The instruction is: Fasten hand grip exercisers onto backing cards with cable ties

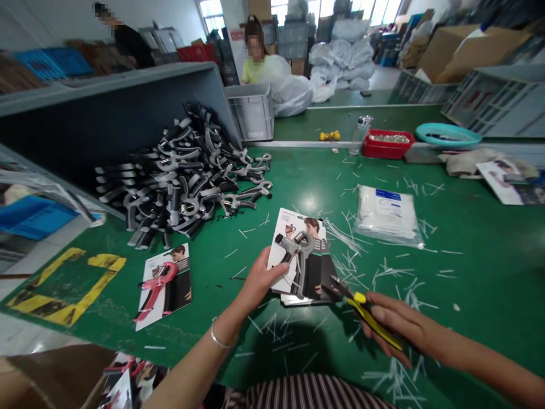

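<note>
My left hand [269,276] grips the left edge of a printed product card [322,278], thumb on top. On that card lies a grey-and-black hand grip strengthener [301,258]; more cards show beneath its lower edge. In my right hand [392,324] are yellow-and-black pliers [361,304], their jaws pointing left near the card's lower right corner. The jaws look slightly blurred. Another card [182,284], with a pink grip strengthener [159,281] on it, lies to the left on the green table [293,176]. Cut white tie strips [394,270] are scattered around.
A large tipped grey bin [128,85] spills a pile of grip strengtheners [179,182] at the left. Beyond the card sit a bag of white ties [386,215], a red tray [388,145] and a turquoise dish [448,135]. Two people are in the background.
</note>
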Tool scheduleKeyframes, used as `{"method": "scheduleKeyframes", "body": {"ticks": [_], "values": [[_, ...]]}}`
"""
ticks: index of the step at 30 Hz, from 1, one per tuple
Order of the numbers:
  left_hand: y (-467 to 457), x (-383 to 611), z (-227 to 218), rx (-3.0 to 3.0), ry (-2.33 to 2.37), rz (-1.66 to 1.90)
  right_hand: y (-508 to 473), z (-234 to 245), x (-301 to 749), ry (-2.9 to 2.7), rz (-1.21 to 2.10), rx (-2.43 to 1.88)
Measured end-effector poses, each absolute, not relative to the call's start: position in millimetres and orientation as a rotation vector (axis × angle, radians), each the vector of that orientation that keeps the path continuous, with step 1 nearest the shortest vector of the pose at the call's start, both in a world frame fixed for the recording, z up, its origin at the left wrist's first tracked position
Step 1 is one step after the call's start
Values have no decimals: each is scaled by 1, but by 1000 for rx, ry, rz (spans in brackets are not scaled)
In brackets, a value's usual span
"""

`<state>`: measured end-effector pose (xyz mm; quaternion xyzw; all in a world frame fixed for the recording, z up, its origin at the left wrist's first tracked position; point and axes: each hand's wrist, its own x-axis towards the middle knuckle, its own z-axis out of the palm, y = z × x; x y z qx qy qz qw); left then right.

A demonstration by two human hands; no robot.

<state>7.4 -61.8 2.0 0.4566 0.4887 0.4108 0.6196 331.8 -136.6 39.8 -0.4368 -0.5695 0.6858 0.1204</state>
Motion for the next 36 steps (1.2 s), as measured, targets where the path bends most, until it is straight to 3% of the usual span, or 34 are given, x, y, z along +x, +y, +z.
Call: {"method": "scheduleKeyframes", "body": {"ticks": [4,10,17,26,30,36], "values": [[-59,9,14,1255,1202,1003,-99,51,306,-1243,2279,-1036],[-59,-3,36,1505,1242,937,-60,67,291,-1353,2526,-950],[-59,-9,51,1731,1248,838,-42,88,287,-1577,2587,-1028],[-60,-9,53,1780,1221,831,-39,90,283,-1474,2656,-952],[-58,-11,48,1673,1213,872,-41,82,278,-1817,2350,-1071],[-55,-10,37,1248,1162,866,-54,71,272,-2722,853,-1340]]}}
